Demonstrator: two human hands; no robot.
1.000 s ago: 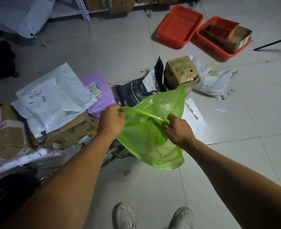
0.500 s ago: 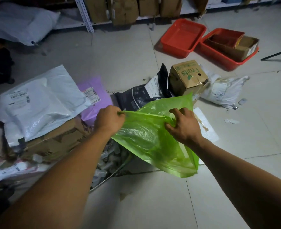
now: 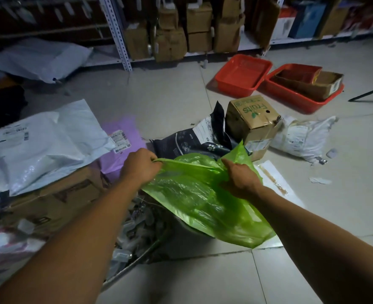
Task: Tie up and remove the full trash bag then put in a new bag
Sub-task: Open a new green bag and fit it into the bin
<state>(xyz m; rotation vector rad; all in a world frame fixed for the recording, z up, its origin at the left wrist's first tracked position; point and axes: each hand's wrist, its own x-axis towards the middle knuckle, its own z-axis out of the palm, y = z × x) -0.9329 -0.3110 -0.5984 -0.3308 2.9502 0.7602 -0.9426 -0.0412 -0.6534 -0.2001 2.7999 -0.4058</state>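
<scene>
Bag opening is the step in hand, judged from the layout: the green trash bag [image 3: 205, 198] is held above a dark bin [image 3: 181, 240] that shows beneath it, near the middle of the floor [image 3: 170, 102].

Grip state:
- Left hand [image 3: 140, 166]: fingers curled, pinching the bag's rim at its left end.
- Right hand [image 3: 239, 175]: fingers curled into the bunched film at the rim's right end. Whether they hold one layer or both cannot be told.

The rim runs taut between the two hands. The body of the bag hangs below and toward the right, draped across the bin's top. Its mouth does not yet look spread.

Recommended procedure:
1. Separate the two layers at the rim before lowering; rub the film between thumb and fingers until it parts.
2. Hold one layer in each hand and draw the hands apart to open the mouth fully.
3. Centre the mouth over the bin, then push the closed end down inside.
4. Fold the rim outward over the bin's edge all the way round.

Cautions: the film is thin and is likely to tear if pulled hard while bunched. A pile of clear plastic items [image 3: 137, 224] lies just beside the bin on its left, and a cardboard box [image 3: 56, 200] sits near; keep the bag clear of them to avoid snags.
</scene>
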